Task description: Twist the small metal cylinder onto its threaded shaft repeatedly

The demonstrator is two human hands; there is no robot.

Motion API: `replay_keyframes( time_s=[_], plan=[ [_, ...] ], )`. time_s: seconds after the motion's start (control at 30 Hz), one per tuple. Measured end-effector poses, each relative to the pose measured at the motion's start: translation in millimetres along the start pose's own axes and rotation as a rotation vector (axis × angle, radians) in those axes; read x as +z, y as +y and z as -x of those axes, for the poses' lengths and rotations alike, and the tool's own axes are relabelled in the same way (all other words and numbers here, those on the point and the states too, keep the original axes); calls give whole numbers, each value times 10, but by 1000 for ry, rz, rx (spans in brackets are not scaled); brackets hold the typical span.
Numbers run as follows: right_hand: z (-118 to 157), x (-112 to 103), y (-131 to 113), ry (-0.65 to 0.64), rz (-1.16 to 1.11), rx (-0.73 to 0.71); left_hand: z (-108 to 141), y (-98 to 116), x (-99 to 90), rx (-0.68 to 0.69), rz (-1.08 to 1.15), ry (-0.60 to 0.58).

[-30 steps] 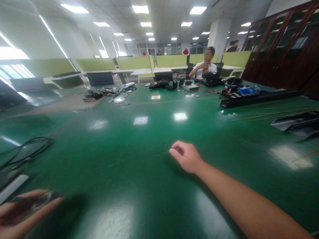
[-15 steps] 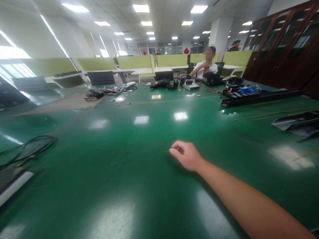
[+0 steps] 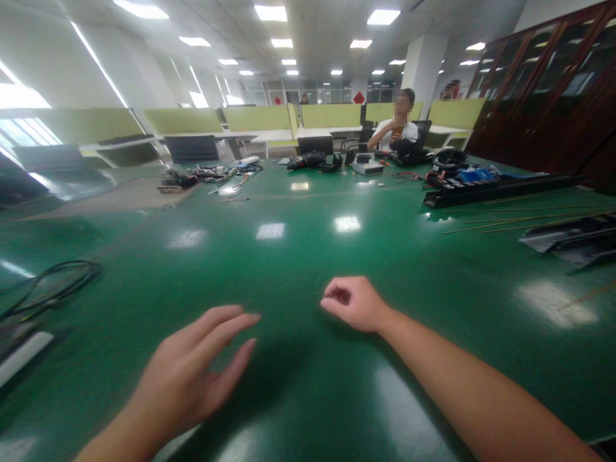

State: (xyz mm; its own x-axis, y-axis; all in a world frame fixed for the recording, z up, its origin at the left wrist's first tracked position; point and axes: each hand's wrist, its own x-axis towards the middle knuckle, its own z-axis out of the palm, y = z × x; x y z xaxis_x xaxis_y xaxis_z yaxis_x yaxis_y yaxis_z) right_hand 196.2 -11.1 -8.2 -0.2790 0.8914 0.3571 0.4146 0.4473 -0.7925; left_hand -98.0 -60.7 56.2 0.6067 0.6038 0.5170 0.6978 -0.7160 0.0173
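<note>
My right hand (image 3: 353, 304) is over the green tabletop (image 3: 269, 269), its thumb and forefinger pressed together in a pinch. What the pinch holds, if anything, is too small to make out; a faint thin curved line shows on the green just beyond the fingertips, and I cannot tell if it is a scratch or a thread. To the left and nearer to me, my left hand (image 3: 202, 359) hovers above the table, open, thumb apart from the outstretched fingers. It touches nothing that I can see, and its edges are slightly blurred.
A black cable coil (image 3: 62, 285) lies at the left, behind a white-edged object (image 3: 24, 359). Tools and cables (image 3: 212, 174) clutter the far side. At right are a long black channel (image 3: 505, 190), thin rods (image 3: 524, 221) and metal profiles (image 3: 572, 240). A person (image 3: 394, 131) sits across the table.
My left hand has come into view from the lower left, open. My right hand stays pinched at nearly the same spot on the table.
</note>
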Motion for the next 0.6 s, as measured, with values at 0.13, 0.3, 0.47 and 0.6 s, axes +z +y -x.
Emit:
replay_keyframes(
  time_s=[0.13, 0.3, 0.47, 0.6],
  plan=[
    [-6, 2, 38, -64, 9, -54, -575, 232, 604, 212, -47, -213],
    [-13, -9, 82, -153, 54, -88, -871, 437, 1029, 360, 58, -316],
    [-19, -13, 80, -166, 47, -52, -843, 420, 1015, 341, 121, -246],
    [0, 2, 44, -228, -4, -1, -656, 166, 727, 254, 103, -235]
  ],
)
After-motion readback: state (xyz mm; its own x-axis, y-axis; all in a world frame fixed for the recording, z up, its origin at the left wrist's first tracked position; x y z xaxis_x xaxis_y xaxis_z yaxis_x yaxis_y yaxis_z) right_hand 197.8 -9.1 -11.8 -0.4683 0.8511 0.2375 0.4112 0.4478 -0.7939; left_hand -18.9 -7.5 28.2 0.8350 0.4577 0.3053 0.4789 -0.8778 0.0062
